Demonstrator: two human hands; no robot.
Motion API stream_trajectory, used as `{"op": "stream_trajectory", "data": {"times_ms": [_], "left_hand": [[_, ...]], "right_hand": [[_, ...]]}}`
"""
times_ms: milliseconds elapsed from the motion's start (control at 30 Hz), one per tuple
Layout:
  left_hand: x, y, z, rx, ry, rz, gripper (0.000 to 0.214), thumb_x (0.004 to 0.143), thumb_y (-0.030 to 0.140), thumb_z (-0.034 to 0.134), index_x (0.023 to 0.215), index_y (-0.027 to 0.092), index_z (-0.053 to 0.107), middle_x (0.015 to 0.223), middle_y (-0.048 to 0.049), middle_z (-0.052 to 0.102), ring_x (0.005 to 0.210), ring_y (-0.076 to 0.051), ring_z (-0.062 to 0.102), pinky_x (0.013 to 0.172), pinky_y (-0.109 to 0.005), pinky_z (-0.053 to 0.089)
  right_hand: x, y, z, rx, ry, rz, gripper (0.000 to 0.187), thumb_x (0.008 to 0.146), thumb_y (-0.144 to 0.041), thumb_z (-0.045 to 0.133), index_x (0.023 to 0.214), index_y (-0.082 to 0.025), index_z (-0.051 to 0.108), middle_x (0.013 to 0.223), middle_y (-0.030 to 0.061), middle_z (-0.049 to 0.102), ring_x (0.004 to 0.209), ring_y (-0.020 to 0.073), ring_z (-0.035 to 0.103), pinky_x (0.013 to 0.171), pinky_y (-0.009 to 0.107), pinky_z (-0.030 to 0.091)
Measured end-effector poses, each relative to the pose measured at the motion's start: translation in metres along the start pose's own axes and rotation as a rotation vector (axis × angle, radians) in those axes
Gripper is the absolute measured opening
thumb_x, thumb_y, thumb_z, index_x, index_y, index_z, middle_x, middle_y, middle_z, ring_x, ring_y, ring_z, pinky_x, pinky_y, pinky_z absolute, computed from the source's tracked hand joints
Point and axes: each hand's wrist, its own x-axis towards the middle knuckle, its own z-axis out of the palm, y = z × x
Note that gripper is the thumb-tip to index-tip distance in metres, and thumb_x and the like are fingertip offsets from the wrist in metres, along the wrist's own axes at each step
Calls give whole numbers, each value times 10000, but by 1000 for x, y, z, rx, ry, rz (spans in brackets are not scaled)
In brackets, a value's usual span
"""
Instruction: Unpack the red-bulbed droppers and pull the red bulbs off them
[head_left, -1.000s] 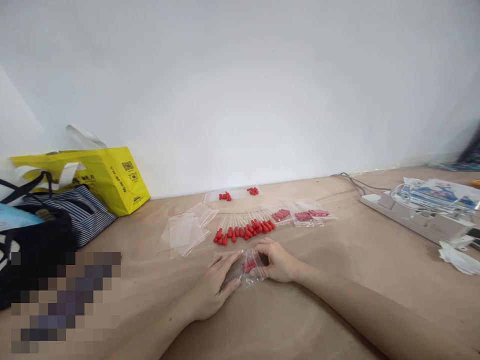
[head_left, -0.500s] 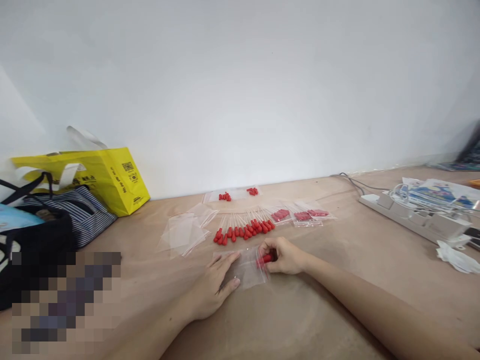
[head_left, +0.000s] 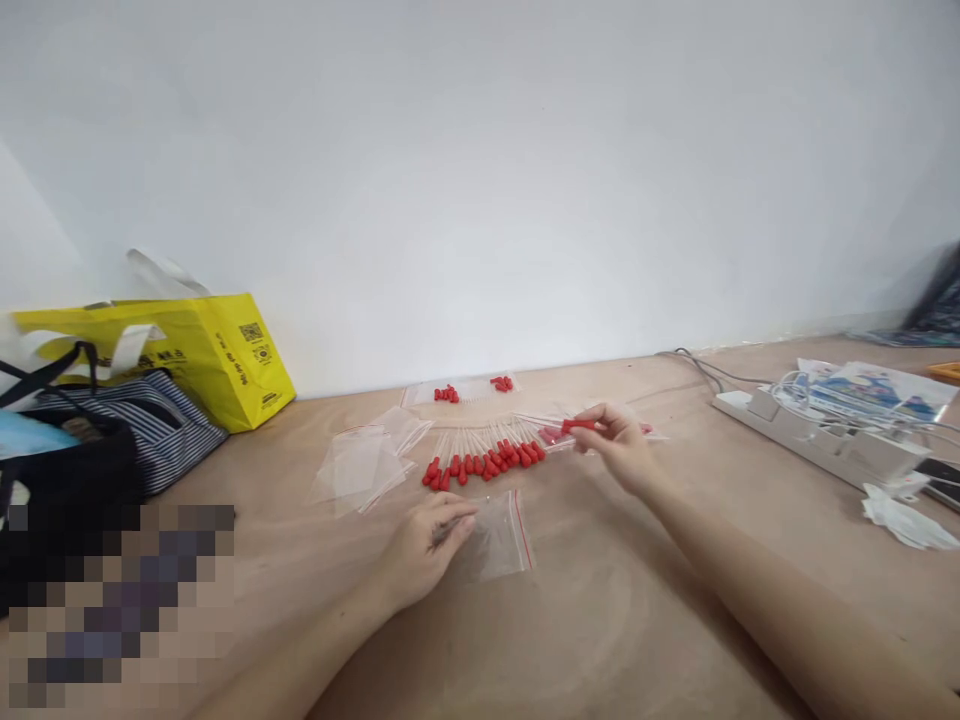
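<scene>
My left hand (head_left: 429,545) pinches the left end of a clear zip-lock bag (head_left: 502,540), which lies flat on the table with its red-lined mouth to the right. Between the fingers of my right hand (head_left: 619,445) is a red rubber dropper bulb (head_left: 577,425); I cannot make out a tube on it. That hand is over filled zip-lock bags (head_left: 553,437) holding red bulbs, partly covering them. Just beyond the left hand, several droppers (head_left: 491,462) with red bulbs and clear thin tubes lie fanned out, bulbs toward me.
Loose clear bags (head_left: 364,465) are spread left of the droppers. Another bag with red bulbs (head_left: 448,394) lies by the wall. A yellow bag (head_left: 247,360) and striped pouch (head_left: 176,430) stand left. At right are a power strip (head_left: 817,440), cables and crumpled tissue (head_left: 907,518).
My right hand has moved from the zip-lock bag's mouth up and right to the filled bags, carrying the red bulb. My left fingers have closed on the bag's left end.
</scene>
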Motion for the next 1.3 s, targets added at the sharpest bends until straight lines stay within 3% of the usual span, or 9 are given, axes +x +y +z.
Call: {"op": "stream_trajectory", "data": {"times_ms": [67, 167, 300, 567, 733, 900, 1000, 1100, 1300], "left_hand": [[14, 11, 7, -214, 4, -171, 362, 783, 441, 445, 926, 168, 636, 843, -57, 637, 685, -146, 552, 661, -280, 441], [32, 25, 18, -611, 16, -403, 415, 745, 478, 482, 877, 112, 624, 760, -66, 631, 526, -85, 494, 525, -221, 394], [48, 30, 16, -687, -28, -504, 301, 646, 411, 605, 703, 116, 615, 626, -24, 605, 522, -82, 511, 502, -199, 381], [102, -6, -40, -325, -82, -614, 248, 660, 309, 651, 559, 95, 575, 538, -19, 598, 565, -124, 569, 611, -249, 448], [124, -22, -29, -60, -136, -699, 296, 833, 298, 492, 1080, 135, 499, 1071, -74, 534, 905, -185, 549, 756, -376, 474], [130, -27, -24, 184, -140, -689, 308, 840, 301, 481, 1104, 142, 483, 1100, -70, 516, 929, -194, 539, 767, -390, 471], [127, -22, -30, 311, -87, -617, 296, 808, 320, 523, 1028, 124, 535, 1021, -68, 564, 893, -203, 556, 758, -369, 464], [112, -11, -37, 402, 13, -500, 234, 685, 332, 633, 796, 128, 606, 727, -36, 634, 775, -213, 591, 695, -292, 428], [47, 1, -25, 415, 42, -258, 197, 723, 364, 527, 663, 190, 596, 613, 7, 599, 616, -148, 554, 591, -249, 384]], "right_hand": [[-17, -1, 27, -190, -12, -197, 119, 721, -260, 581, 807, -182, 551, 736, 27, 604, 626, 129, 564, 529, 241, 445], [-41, -4, 60, -454, -237, -567, 139, 768, -147, 484, 866, -191, 571, 817, 52, 595, 747, 141, 562, 638, 259, 465], [-54, -9, 74, -617, -446, -796, 229, 793, -121, 434, 977, -187, 553, 960, 83, 574, 829, 154, 548, 699, 276, 467], [-44, 0, 56, -606, -405, -630, 224, 755, -163, 501, 971, -190, 551, 945, 82, 546, 821, 159, 534, 700, 294, 464], [-41, 7, 46, -643, -427, -578, 181, 748, -137, 486, 900, -183, 573, 929, 81, 540, 810, 157, 532, 697, 291, 458], [-38, 8, 42, -680, -447, -589, 156, 732, -118, 475, 830, -183, 577, 882, 64, 550, 780, 148, 528, 682, 276, 444], [-38, 9, 42, -722, -482, -598, 167, 706, -95, 475, 806, -183, 577, 824, 51, 556, 768, 153, 519, 681, 281, 433], [-37, 11, 42, -746, -519, -590, 232, 673, -62, 478, 847, -177, 579, 820, 52, 555, 770, 158, 510, 687, 289, 431], [-39, 14, 45, -720, -553, -617, 351, 706, -59, 490, 1007, -213, 583, 931, 62, 538, 795, 144, 517, 711, 280, 436]]}}
